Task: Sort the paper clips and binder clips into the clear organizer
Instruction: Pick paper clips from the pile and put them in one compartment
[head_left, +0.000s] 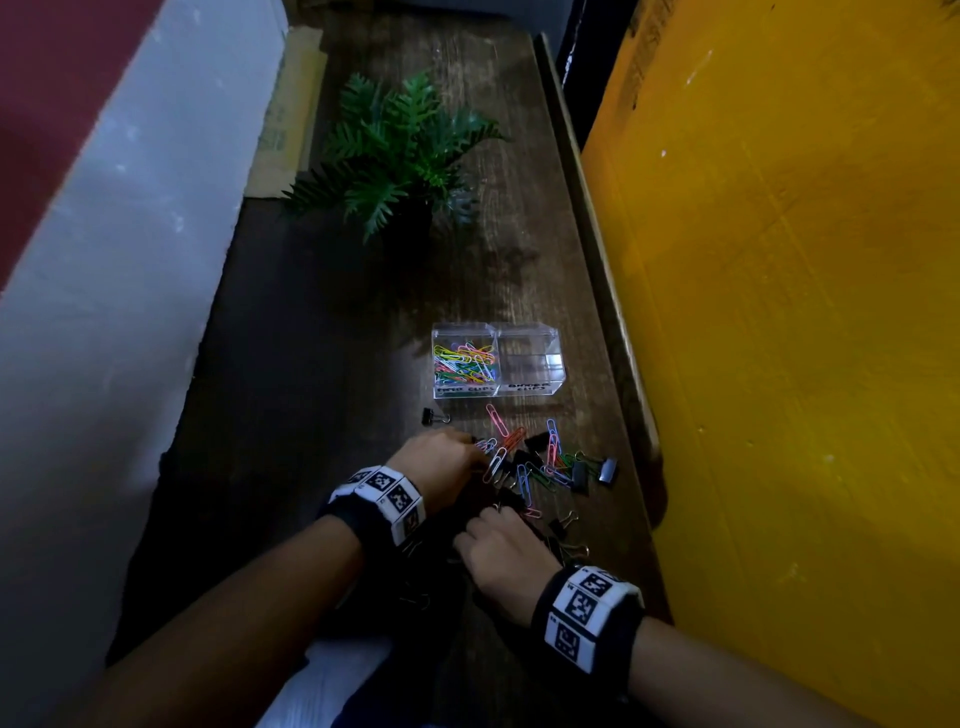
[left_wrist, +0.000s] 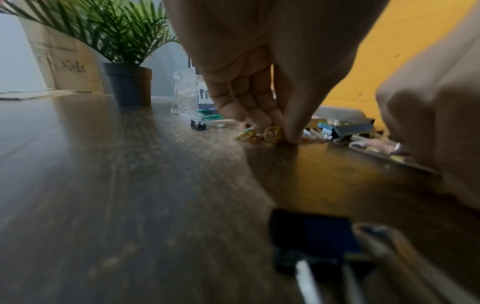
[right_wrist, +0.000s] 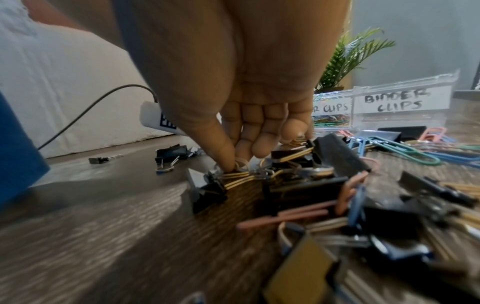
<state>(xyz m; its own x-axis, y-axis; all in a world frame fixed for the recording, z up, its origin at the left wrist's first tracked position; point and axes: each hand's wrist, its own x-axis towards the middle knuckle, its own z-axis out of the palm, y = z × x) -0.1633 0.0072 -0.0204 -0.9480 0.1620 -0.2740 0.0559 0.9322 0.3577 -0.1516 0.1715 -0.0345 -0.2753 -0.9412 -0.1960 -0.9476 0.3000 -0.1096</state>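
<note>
1. Task objects. A mixed pile of paper clips (head_left: 524, 467) and binder clips (head_left: 587, 475) lies on the dark wooden tabletop (head_left: 291, 374), at 6 o'clock from the clear organizer (head_left: 496, 366). The organizer's left compartment, labelled for paper clips, holds many coloured clips; the right compartment (right_wrist: 400, 112), labelled "BINDER CLIPS", appears empty.
2. Left hand (head_left: 441, 462). Fingers and thumb are curled down onto the tabletop at the pile's 9 o'clock edge, pinching a small cluster of yellow and orange paper clips (left_wrist: 270, 134).
3. Right hand (head_left: 506, 558). Positioned at the pile's 6 o'clock edge, thumb and forefinger closing on the wire handles of a black binder clip (right_wrist: 210, 190); whether the pinch is complete cannot be told.
4. Governing relation. The organizer lies at 12 o'clock from both hands, beyond the pile. The left hand is nearer, roughly in line with the paper-clip compartment; the binder-clip compartment sits toward 1 o'clock from the right hand. The loose paper clips mostly run lengthwise, 6 to 12 o'clock.
5. Surroundings. The tabletop is narrow, flanked by a yellow wall (head_left: 805, 312) at 3 o'clock and a pale wall (head_left: 130, 234) at 9 o'clock. A potted fern (head_left: 400, 150) stands at 12 o'clock, well apart from the organizer.
</note>
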